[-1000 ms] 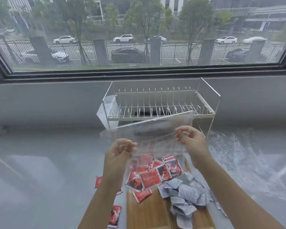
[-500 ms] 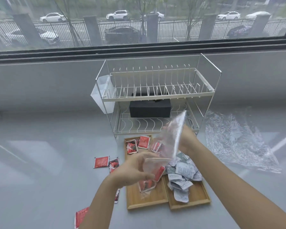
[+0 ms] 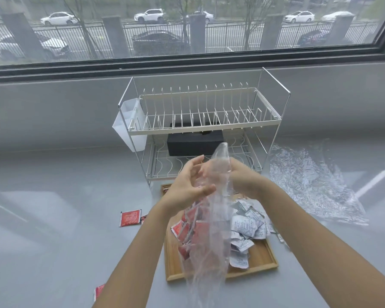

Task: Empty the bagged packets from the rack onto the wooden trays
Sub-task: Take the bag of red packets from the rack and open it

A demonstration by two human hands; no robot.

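A clear plastic bag (image 3: 211, 236) hangs upright in front of me, empty and limp. My right hand (image 3: 242, 177) grips it near its top. My left hand (image 3: 188, 183) is at its left side, fingers spread and touching the plastic. Below, two wooden trays (image 3: 262, 257) lie side by side. Red packets (image 3: 187, 230) are heaped on the left tray and white packets (image 3: 248, 225) on the right one. The white two-tier wire rack (image 3: 200, 127) stands behind the trays, its upper shelf bare.
A black box (image 3: 195, 142) sits on the rack's lower shelf. A white cup holder (image 3: 129, 127) hangs on the rack's left side. Another crumpled clear bag (image 3: 307, 181) lies to the right. Loose red packets (image 3: 130, 217) lie on the grey counter left of the trays.
The bag went from spread wide above the trays to hanging gathered and upright. My left hand rose from below the bag to its upper left side. The red packets dropped onto the left tray.
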